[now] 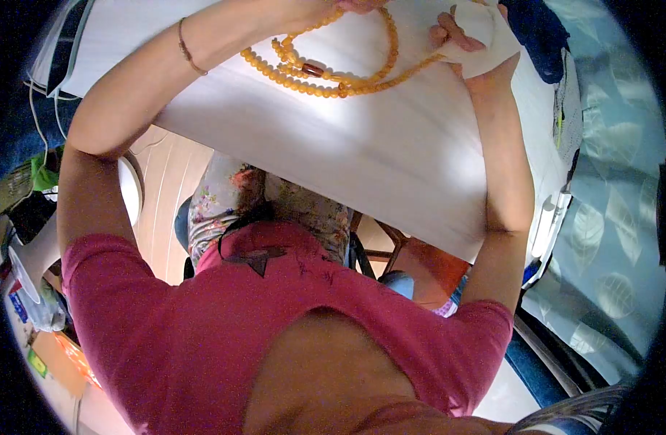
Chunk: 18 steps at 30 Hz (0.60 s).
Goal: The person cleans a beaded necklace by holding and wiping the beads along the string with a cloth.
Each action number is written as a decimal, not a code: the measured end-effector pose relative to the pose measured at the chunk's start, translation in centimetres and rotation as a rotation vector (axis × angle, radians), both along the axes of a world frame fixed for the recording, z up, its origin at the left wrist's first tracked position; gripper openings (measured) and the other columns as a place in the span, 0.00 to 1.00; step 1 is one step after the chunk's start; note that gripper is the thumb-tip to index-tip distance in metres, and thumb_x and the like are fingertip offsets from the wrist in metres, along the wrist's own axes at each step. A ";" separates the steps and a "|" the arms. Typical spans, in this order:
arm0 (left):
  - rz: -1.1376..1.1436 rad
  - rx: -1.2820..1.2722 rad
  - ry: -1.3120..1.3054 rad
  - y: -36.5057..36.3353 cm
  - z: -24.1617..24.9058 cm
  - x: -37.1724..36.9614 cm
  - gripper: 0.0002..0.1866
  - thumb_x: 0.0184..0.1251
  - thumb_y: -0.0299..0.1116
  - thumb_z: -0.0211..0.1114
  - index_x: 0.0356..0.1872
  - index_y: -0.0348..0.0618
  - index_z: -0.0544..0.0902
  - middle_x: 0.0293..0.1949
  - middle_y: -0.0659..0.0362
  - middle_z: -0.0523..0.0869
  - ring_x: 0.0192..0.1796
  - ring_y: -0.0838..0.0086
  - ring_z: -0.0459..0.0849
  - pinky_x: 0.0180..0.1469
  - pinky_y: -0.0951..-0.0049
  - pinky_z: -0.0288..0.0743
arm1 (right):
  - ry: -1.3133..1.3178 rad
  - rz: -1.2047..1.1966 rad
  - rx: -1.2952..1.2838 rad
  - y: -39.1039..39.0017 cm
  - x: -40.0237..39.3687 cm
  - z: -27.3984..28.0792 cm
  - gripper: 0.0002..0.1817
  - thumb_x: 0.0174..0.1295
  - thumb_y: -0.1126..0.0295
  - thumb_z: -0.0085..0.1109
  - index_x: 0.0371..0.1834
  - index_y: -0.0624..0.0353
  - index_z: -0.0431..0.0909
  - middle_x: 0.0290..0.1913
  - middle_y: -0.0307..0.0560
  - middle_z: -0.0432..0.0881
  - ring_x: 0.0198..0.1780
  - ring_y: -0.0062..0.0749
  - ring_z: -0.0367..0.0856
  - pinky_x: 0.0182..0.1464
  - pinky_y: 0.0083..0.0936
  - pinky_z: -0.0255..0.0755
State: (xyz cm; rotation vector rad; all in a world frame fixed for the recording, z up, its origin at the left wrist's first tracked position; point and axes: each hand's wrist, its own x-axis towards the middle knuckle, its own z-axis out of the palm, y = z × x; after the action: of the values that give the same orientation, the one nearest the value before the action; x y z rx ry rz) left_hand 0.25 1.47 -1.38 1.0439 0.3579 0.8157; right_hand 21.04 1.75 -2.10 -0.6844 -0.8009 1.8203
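A long string of amber-yellow beads [333, 92] lies in loops on the white tabletop [326, 145], with a dark brown barrel-shaped bead [313, 70] among them. At the top edge, my left hand [362, 4] is mostly cut off by the frame; its visible fingers are closed on the bead string. My right hand [456, 35] is closed around a white cloth or tissue [492, 54], which hides much of the palm. One end of the beads runs up to this hand and disappears at the cloth.
Dark blue fabric [539, 40] lies at the table's right side, beside a pale leaf-patterned curtain [612, 217]. Cables [34, 109] hang at the left. Below the table edge are a floral-covered lap [221, 192] and a wooden stool or chair frame [380, 254].
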 end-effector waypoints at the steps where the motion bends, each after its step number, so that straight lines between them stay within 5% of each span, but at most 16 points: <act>1: -0.017 -0.001 0.021 0.3 -0.1 -0.1 0.11 0.59 0.32 0.43 0.21 0.39 0.67 0.15 0.64 0.64 0.16 0.83 0.58 0.17 0.86 0.51 | 0.014 0.016 0.032 0.2 0.1 -0.1 0.18 0.57 0.53 0.35 0.36 0.53 0.69 0.27 0.45 0.73 0.27 0.36 0.71 0.25 0.34 0.65; 4: 0.004 0.083 -0.064 0.3 -1.1 0.4 0.09 0.59 0.32 0.46 0.22 0.40 0.68 0.17 0.64 0.65 0.17 0.85 0.59 0.17 0.87 0.51 | 0.160 0.072 -0.054 1.3 1.1 -1.3 0.20 0.57 0.53 0.34 0.39 0.55 0.68 0.33 0.46 0.74 0.33 0.38 0.73 0.29 0.39 0.67; 10: 0.165 -0.052 0.000 0.2 -1.0 0.7 0.04 0.55 0.27 0.47 0.27 0.39 0.71 0.20 0.62 0.68 0.21 0.81 0.64 0.21 0.84 0.59 | -0.469 0.044 0.292 1.1 2.1 -2.8 0.21 0.59 0.58 0.27 0.44 0.59 0.66 0.35 0.47 0.73 0.33 0.35 0.72 0.38 0.31 0.66; 12: 0.098 -0.022 -0.088 0.9 -1.8 1.0 0.05 0.54 0.25 0.46 0.27 0.38 0.71 0.19 0.62 0.67 0.20 0.80 0.63 0.21 0.83 0.58 | -0.494 -0.003 0.227 1.1 2.4 -2.0 0.21 0.59 0.57 0.28 0.44 0.59 0.66 0.36 0.47 0.74 0.34 0.36 0.73 0.38 0.32 0.68; 15: -0.065 0.040 -0.220 1.5 -4.3 1.2 0.06 0.57 0.27 0.45 0.26 0.38 0.71 0.16 0.63 0.65 0.17 0.83 0.58 0.18 0.84 0.51 | -0.184 -0.026 -0.129 -1.1 2.1 -0.3 0.22 0.57 0.54 0.33 0.43 0.60 0.67 0.36 0.48 0.74 0.36 0.39 0.73 0.36 0.39 0.69; 18: 0.093 0.077 0.092 0.2 -1.6 0.9 0.08 0.56 0.32 0.44 0.22 0.40 0.67 0.15 0.66 0.63 0.16 0.85 0.56 0.18 0.85 0.48 | 0.022 0.039 -0.227 0.4 1.5 -0.4 0.22 0.58 0.54 0.34 0.43 0.59 0.67 0.36 0.48 0.75 0.36 0.39 0.74 0.35 0.38 0.69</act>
State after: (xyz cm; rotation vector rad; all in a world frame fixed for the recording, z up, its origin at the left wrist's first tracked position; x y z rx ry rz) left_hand 1.14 1.62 -2.97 1.1461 0.4589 0.8724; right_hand 22.53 2.13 -2.48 -0.7970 -0.6018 1.9697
